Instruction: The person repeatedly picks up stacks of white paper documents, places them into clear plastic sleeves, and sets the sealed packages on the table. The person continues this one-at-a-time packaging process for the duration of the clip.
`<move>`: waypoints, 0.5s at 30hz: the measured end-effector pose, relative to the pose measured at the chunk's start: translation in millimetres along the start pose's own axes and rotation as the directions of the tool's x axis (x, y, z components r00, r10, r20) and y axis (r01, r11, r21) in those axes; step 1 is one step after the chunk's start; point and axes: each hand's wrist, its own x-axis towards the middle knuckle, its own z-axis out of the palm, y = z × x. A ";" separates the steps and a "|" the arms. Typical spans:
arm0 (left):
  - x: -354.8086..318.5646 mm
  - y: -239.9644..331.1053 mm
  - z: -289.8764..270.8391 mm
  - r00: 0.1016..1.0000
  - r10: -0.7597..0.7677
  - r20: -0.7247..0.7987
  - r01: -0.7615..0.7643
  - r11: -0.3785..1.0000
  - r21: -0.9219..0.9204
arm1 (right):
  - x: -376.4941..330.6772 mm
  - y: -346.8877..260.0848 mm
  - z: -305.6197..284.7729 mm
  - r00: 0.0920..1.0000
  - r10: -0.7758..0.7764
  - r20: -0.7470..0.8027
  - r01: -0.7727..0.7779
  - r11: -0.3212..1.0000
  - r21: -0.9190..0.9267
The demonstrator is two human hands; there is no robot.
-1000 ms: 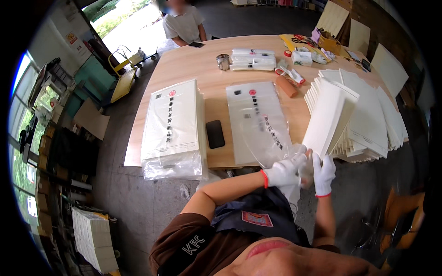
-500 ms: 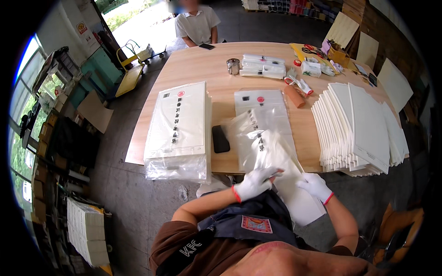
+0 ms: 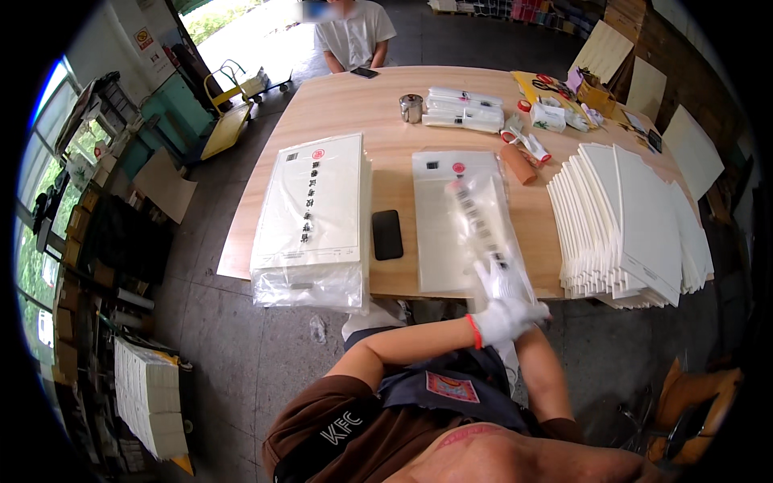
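Observation:
A clear printed plastic bag [image 3: 475, 211] lies slanted at the table's front edge, on top of another clear printed bag [image 3: 435, 241]. My right hand [image 3: 501, 279], in a white glove, rests on the lower part of the upper bag with its fingers stretched out. Over my right wrist crosses my left hand [image 3: 511, 319], also gloved with a red cuff; its fingers are blurred. Whatever lies under the two hands is hidden. A thick pile of filled plastic bags [image 3: 322, 217] stands to the left, with a black phone [image 3: 387, 234] beside it.
On the right stands a fanned stack of white paper sets [image 3: 620, 225]. Farther back are rolled plastic bags [image 3: 463, 110], a metal cup [image 3: 411, 108], an orange-brown roll [image 3: 518, 164] and scissors [image 3: 550, 83]. A person [image 3: 354, 36] sits across the table [image 3: 330, 105].
My right hand has moved up and left onto the bag. My left hand has moved right, across my right wrist. The white sheets at the table edge are now mostly covered.

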 end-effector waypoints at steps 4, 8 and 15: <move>-36.5 -37.6 -26.0 0.882 -0.472 0.008 0.470 0.880 0.070 | -90.3 -47.1 -0.9 0.969 -0.179 -0.171 0.164 0.982 -0.099; -95.0 -12.6 -19.3 0.926 -0.378 -0.021 0.377 0.925 -0.042 | -114.9 -68.9 -16.9 0.879 -0.107 -0.464 -0.011 0.969 -0.246; -215.3 -65.5 -43.1 0.787 -0.402 -0.467 0.600 0.673 0.433 | -117.0 -18.4 -6.6 0.991 0.077 -0.105 -0.115 0.903 -0.415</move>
